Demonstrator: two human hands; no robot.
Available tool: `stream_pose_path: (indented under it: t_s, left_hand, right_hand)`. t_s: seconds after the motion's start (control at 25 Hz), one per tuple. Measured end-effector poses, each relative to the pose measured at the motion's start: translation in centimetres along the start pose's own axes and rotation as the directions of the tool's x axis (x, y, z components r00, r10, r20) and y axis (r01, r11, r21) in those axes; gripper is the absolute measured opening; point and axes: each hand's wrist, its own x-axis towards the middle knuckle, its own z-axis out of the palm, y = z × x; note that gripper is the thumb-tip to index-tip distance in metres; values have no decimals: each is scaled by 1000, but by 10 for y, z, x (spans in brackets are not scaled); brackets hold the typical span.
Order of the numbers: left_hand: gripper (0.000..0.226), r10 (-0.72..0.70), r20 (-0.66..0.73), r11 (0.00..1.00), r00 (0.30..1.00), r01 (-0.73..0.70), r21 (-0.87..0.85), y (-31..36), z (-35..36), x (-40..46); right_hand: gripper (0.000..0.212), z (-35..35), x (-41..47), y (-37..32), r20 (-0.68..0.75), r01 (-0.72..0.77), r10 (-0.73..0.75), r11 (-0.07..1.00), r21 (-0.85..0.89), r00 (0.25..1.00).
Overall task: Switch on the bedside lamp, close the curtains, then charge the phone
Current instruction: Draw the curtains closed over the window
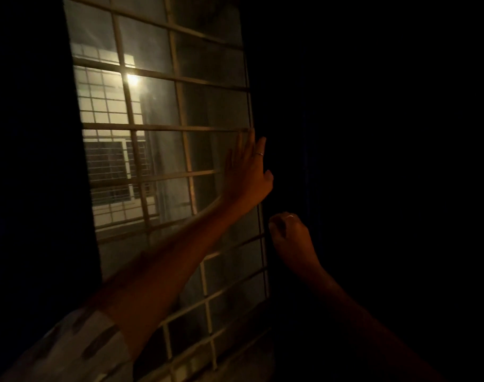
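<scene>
Reaching up with straight fingers, the left hand (247,172) lies flat against the edge of the dark curtain on the right side (373,161), with a thin ring on one finger. Just below it, the right hand (289,235) has its fingers curled in a fist at that same edge. It seems to be pinching the cloth, but the room is too dark to be sure.

That curtain is likely soft, floppy and light. It should slide if it is pulled sideways from its edge. A good place to hold is the edge, up high, with a bunch of cloth in the fist so it does not slip out.

Beside the hands is the tall window with a pale metal grid of bars (180,106). The bars look hard, thin and straight, and the glass looks dusty. A small bright lamp outside (132,78) shines through. Another dark curtain on the left side (37,161) hangs well apart. A pale sleeve with dark marks (78,346) covers the left upper arm.
</scene>
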Motion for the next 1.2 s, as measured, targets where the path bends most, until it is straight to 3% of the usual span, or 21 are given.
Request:
stream_pose_path:
  t_s: [0.16, 0.28, 0.44, 0.56, 0.68, 0.76, 0.92, 1.04, 1.12, 1.2]
  left_hand:
    - [74, -75, 39, 988, 996, 80, -134, 16, 39, 16]
    - [79, -181, 67, 943, 981, 192, -270, 27, 70, 34]
    - [90, -304, 8, 844, 953, 273, -462, 39, 92, 49]
    - [96, -353, -64, 800, 934, 265, -538, 39, 92, 56]
    - [75, -329, -121, 832, 937, 227, -506, 34, 86, 63]
    - [57, -300, -158, 851, 941, 190, -489, 29, 78, 63]
    - [59, -241, -192, 922, 951, 162, -353, 19, 51, 51]
    - [69, -87, -171, 987, 981, 62, -147, 2, 6, 36]
    - [69, 22, -35, 990, 999, -17, 140, -18, -32, 31]
    - [74, -78, 28, 886, 997, 56, 461, -38, -70, 27]
  right_hand:
    - [33, -10, 20, 26, -141, -26, -5, 977, -213, 990]
    - [47, -15, 43, 52, -210, -46, -10, 964, -261, 978]
    - [56, -7, 61, 73, -181, 17, -13, 1000, 22, 983]
    - [52, 3, 64, 71, -79, -25, 47, 967, 253, 996]
    - [27, 14, 65, 69, -65, 74, -64, 983, 168, 996]
    - [23, 18, 63, 65, -60, 134, -127, 981, 142, 990]
    - [50, 24, 61, 43, 5, 237, -244, 945, 224, 970]
    - [70, 36, 55, 13, 137, 249, -313, 903, 350, 940]
    - [76, 45, 47, -15, 214, 246, -351, 884, 398, 912]
    - [76, 53, 37, -49, 239, 252, -383, 862, 440, 892]
